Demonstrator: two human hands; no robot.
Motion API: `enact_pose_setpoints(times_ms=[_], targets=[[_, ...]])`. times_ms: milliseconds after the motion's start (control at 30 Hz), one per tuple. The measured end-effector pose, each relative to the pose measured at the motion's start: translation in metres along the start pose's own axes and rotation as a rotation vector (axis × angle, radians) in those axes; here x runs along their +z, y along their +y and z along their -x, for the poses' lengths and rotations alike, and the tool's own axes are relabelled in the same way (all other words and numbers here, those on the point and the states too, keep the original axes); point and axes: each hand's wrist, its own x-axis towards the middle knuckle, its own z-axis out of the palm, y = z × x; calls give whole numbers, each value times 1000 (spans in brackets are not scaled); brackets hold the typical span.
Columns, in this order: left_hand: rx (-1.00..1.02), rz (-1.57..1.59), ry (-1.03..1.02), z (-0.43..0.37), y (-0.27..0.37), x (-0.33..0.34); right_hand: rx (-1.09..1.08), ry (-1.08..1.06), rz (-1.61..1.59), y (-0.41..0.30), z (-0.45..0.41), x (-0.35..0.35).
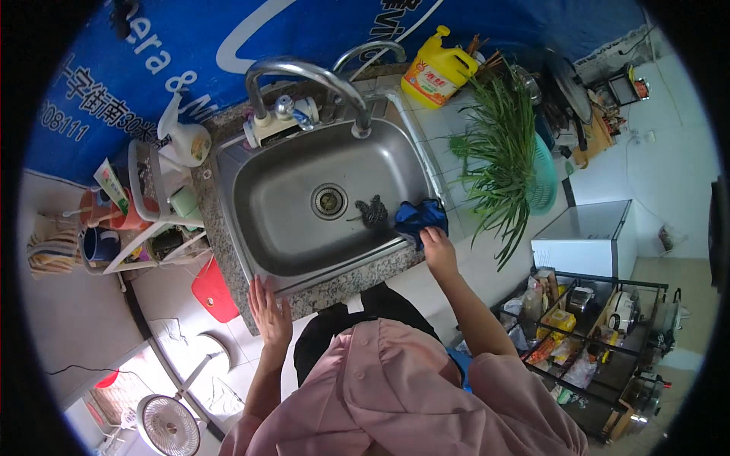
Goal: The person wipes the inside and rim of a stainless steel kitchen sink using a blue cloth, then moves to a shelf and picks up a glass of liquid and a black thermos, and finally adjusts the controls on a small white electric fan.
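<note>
Before me is a stainless steel sink (274, 239) set in a granite counter (348, 277). At its right front corner my right hand (439, 251) has its fingers on a crumpled blue cloth (419, 218), which drapes over the sink's rim. My left hand (268, 313) rests on the counter at the sink's left front corner, fingers spread and holding nothing. A dark, mesh-like scouring pad (372, 211) lies on the basin floor, to the right of the drain strainer (329, 201). Over the basin arches a chrome faucet (311, 68) on a white base.
A yellow detergent jug (436, 74) stands behind on the right. Long green leafy vegetables (496, 148) overhang a turquoise basket (544, 176) on the tiled counter. A white spray bottle (191, 142) and a rack (145, 176) with cups are at left. A standing fan (169, 424) is on the lower left.
</note>
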Motion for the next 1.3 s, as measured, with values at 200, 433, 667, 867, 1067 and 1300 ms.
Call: enact_pose_setpoints(times_ms=[200,433,667,867,1067,1300], targets=[[-106,-121,2,-2,10,15,86,12,55,36,-21,7],[-177,-184,-57,-9,18,19,128,348,-325,19,-140,-11],[-226,-207,-138,-9,14,18,43,445,-168,15,-286,-11],[-277,-218,-260,-16,27,13,47,185,98,53,-291,67],[-224,-245,-208,-7,16,16,21,104,186,42,-222,49],[-211,-282,-211,-11,15,15,151,178,220,32,-113,40]])
